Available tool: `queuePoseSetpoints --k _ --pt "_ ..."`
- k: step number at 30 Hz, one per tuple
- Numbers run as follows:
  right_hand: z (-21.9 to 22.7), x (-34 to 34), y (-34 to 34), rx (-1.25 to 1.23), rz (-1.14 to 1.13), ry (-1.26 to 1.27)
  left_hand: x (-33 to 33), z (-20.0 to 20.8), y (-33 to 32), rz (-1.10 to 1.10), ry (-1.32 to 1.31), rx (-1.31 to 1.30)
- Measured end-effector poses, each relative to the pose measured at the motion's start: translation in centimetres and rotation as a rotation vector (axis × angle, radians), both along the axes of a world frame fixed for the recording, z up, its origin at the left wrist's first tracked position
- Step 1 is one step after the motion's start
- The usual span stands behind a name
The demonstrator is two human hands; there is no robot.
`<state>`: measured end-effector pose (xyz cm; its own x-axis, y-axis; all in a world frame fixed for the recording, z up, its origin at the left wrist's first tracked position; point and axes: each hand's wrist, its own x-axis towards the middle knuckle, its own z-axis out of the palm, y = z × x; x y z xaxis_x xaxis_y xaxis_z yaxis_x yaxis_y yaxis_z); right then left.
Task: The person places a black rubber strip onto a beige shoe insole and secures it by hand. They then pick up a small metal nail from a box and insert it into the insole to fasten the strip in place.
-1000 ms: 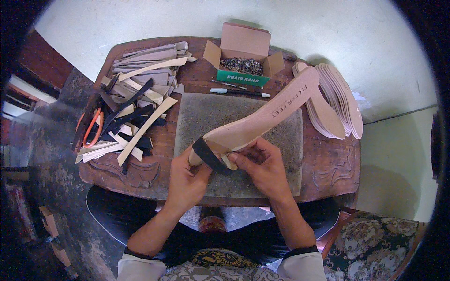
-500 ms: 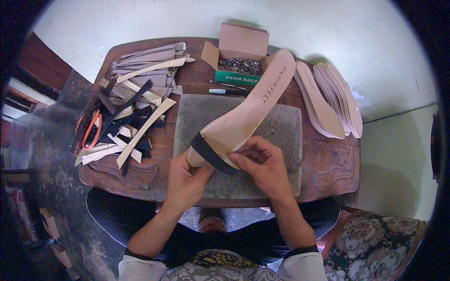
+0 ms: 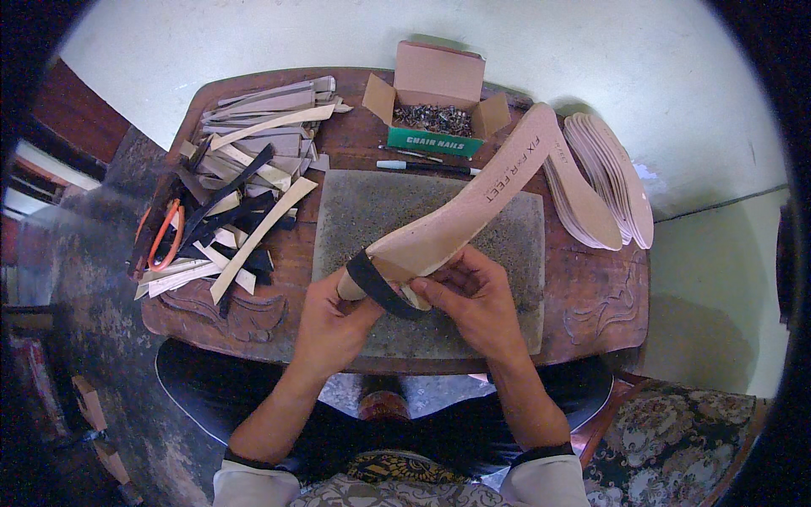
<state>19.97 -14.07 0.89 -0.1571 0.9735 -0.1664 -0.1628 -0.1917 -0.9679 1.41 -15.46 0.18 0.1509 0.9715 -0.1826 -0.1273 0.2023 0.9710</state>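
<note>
Where the table's left end sits, pliers (image 3: 160, 237) with orange handles lie beside a messy heap of tan and black strips (image 3: 245, 194) on the wooden table (image 3: 591, 287). Moving right, the left hand (image 3: 334, 325) is closed around the near end of a tan insole (image 3: 460, 224), fingers wrapped under it, thumb by the black strap (image 3: 372, 283) that loops across that end. That insole is held up off the grey pad (image 3: 380, 211), tilting away toward the upper right. Next over, the right hand (image 3: 469, 296) pinches the same near end, fingertips on the strap and the insole's underside. Behind the pad there's an open cardboard box (image 3: 439, 89) of small nails, with a pen (image 3: 418, 166) lying just in front of it. Far right, a stack of more insoles (image 3: 604, 173) fans out near the table's edge.
</note>
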Motion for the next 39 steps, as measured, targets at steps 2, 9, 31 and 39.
queuePoseSetpoints --k 2,9,31,39 --pt "0.04 -0.02 -0.03 0.0 0.0 0.01 -0.1 -0.07 0.06 -0.016 -0.026 -0.009" --pt "-0.16 -0.24 -0.07 -0.004 0.006 0.021 -0.28 0.13 0.26 -0.036 -0.052 -0.033" --pt "-0.48 -0.17 -0.05 0.037 0.014 0.018 -0.26 -0.14 0.41 -0.038 -0.089 -0.032" --pt "-0.57 -0.34 -0.1 0.042 0.014 0.033 -0.23 0.3 0.49 -0.052 -0.095 -0.022"
